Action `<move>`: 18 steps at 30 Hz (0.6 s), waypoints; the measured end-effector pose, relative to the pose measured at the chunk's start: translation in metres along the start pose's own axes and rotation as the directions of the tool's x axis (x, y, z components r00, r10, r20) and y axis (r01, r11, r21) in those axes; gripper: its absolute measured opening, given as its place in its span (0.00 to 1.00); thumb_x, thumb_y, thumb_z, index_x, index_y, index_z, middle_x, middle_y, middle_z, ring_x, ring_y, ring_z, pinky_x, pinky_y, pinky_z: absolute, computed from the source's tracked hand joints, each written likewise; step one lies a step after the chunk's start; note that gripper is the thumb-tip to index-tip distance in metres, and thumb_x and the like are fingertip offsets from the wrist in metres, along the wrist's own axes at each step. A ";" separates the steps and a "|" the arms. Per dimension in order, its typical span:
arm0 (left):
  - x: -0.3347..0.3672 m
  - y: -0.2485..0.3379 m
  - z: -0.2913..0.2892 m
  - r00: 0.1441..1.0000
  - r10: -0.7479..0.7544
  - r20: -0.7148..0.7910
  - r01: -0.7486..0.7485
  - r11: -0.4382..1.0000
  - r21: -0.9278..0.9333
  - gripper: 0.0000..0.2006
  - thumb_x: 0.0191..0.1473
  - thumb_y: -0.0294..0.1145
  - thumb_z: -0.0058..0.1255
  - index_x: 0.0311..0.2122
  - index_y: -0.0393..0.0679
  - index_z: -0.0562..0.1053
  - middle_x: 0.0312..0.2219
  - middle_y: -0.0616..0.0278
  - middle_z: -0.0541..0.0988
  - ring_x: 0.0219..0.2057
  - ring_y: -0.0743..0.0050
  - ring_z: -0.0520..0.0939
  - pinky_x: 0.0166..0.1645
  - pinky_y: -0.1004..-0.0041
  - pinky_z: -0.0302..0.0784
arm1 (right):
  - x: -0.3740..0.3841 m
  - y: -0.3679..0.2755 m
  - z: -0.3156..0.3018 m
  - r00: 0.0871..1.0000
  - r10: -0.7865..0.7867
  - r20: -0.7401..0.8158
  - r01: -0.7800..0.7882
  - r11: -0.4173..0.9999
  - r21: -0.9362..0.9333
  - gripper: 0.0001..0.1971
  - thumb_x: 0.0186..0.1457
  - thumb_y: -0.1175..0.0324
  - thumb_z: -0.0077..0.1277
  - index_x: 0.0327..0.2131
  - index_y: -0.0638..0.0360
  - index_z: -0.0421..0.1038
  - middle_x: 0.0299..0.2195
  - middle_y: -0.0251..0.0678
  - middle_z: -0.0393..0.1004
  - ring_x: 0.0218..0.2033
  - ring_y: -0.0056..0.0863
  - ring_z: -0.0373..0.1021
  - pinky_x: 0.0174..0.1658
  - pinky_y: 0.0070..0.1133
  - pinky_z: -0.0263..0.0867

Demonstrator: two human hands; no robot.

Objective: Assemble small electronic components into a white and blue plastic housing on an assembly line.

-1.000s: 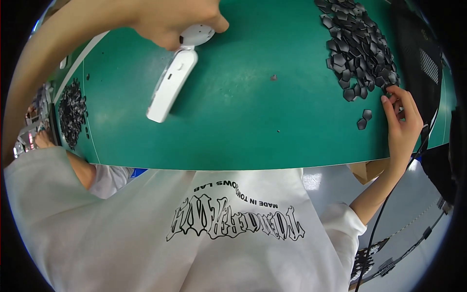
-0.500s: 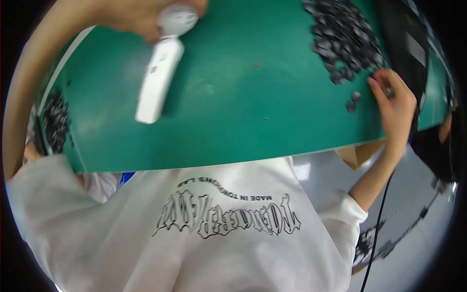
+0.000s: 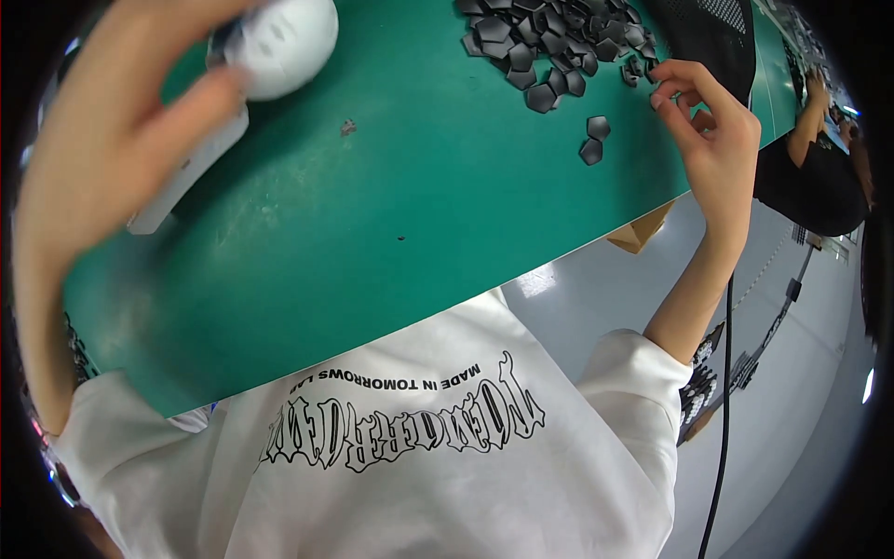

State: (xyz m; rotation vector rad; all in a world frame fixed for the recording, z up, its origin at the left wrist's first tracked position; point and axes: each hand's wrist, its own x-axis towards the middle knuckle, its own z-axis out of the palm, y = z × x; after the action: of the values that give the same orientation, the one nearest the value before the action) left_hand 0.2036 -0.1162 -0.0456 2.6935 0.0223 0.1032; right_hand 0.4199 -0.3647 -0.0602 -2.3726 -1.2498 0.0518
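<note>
At the upper left, my left hand (image 3: pixel 140 130), blurred by motion, is closed around the round head of a white handheld device (image 3: pixel 289 47). The device's flat white handle (image 3: pixel 191 172) slants down towards me, partly hidden behind my thumb and wrist. My right hand (image 3: pixel 717 130) is at the right edge of a pile of black five-sided caps (image 3: pixel 554 42), its fingers curled in a pinch. Small dark pieces (image 3: pixel 635 70) lie beside its fingertips; what is between them is too small to make out. Two loose black caps (image 3: pixel 594 140) lie left of that hand.
The green tabletop (image 3: pixel 419 158) carries a dark speck and a scuffed mark. A black mesh item (image 3: pixel 712 37) stands behind the right hand. A black cable (image 3: pixel 722 410) hangs at the right, near a cardboard box (image 3: pixel 638 228). Another person (image 3: pixel 810 172) sits at the far right.
The whole view has shifted and tilted, so the table edge now slopes. My left hand has come nearer with the white device, whose head shows more fully. My right hand stays by the pile.
</note>
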 end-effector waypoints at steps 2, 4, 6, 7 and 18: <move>-0.024 -0.027 -0.003 0.994 0.029 -0.106 -0.032 0.999 -0.028 0.39 0.28 0.28 0.72 0.55 0.45 0.74 0.45 0.52 0.79 0.42 0.46 0.81 0.45 0.65 0.78 | 0.000 0.002 0.004 0.999 -0.037 0.019 0.038 0.999 -0.025 0.11 0.47 0.76 0.64 0.36 0.62 0.77 0.24 0.32 0.76 0.21 0.19 0.62 0.26 0.18 0.61; -0.031 -0.042 0.004 0.986 0.028 -0.166 -0.035 0.999 -0.040 0.40 0.28 0.28 0.72 0.55 0.46 0.74 0.45 0.52 0.79 0.42 0.46 0.81 0.45 0.66 0.78 | 0.007 -0.002 0.007 0.997 -0.070 0.035 0.071 0.997 -0.034 0.10 0.48 0.76 0.64 0.36 0.62 0.78 0.24 0.32 0.76 0.21 0.19 0.62 0.26 0.19 0.61; -0.029 -0.049 0.008 0.975 0.071 -0.211 -0.083 0.995 -0.047 0.40 0.29 0.28 0.72 0.56 0.45 0.74 0.46 0.52 0.79 0.43 0.46 0.81 0.46 0.66 0.77 | 0.013 -0.011 0.006 0.995 -0.094 0.044 0.098 0.988 -0.122 0.09 0.48 0.75 0.64 0.35 0.62 0.78 0.24 0.33 0.76 0.22 0.19 0.65 0.27 0.18 0.62; -0.030 -0.053 0.011 0.972 0.070 -0.225 -0.079 0.996 -0.033 0.40 0.29 0.28 0.72 0.56 0.45 0.74 0.47 0.52 0.79 0.43 0.46 0.81 0.47 0.67 0.77 | 0.019 -0.010 0.015 0.991 -0.123 0.053 0.129 0.982 -0.137 0.08 0.49 0.75 0.64 0.34 0.63 0.78 0.24 0.34 0.76 0.22 0.18 0.66 0.27 0.18 0.62; -0.046 -0.050 -0.036 0.990 0.042 -0.133 -0.060 0.990 -0.128 0.30 0.43 0.31 0.67 0.55 0.42 0.73 0.36 0.49 0.79 0.35 0.48 0.82 0.37 0.59 0.78 | 0.039 -0.109 0.020 0.837 -0.537 -0.107 0.547 0.832 0.096 0.06 0.49 0.81 0.63 0.31 0.67 0.77 0.25 0.37 0.76 0.21 0.19 0.69 0.24 0.14 0.62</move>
State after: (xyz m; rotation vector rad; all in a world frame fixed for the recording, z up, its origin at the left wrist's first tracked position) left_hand 0.1552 -0.0574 -0.0377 2.5518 -0.0133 0.2866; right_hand 0.3543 -0.2734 -0.0265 -1.8165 -1.7799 -0.1370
